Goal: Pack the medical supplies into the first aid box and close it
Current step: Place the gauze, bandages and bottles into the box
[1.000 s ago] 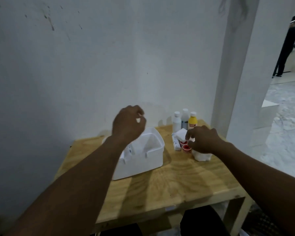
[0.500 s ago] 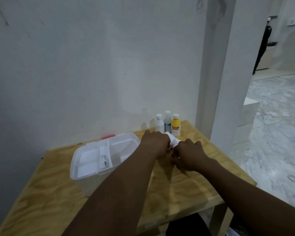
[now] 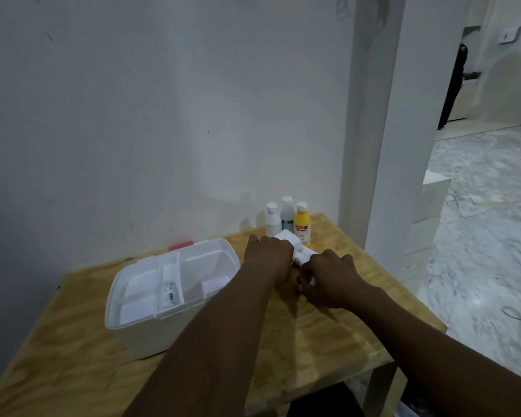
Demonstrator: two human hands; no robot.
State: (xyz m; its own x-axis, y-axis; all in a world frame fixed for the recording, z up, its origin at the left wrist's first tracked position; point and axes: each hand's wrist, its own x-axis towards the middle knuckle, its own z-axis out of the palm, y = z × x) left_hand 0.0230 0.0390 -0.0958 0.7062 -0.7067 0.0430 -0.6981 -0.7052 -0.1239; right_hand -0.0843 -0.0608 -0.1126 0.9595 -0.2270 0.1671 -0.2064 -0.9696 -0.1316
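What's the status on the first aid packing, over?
Left hand and right hand both on the white supplies beside the box. First aid box open, one small item in its tray. Three bottles unpacked by the wall. Nothing blocking.

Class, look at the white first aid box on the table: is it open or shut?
Open. The first aid box has no lid over it, and its inner tray compartments show from above.

Both bare forearms are extended forward and converge. The left hand [image 3: 269, 260] is held knuckles-up with fingers curled downward; the right hand [image 3: 328, 279] is curled likewise just beside it, almost touching.
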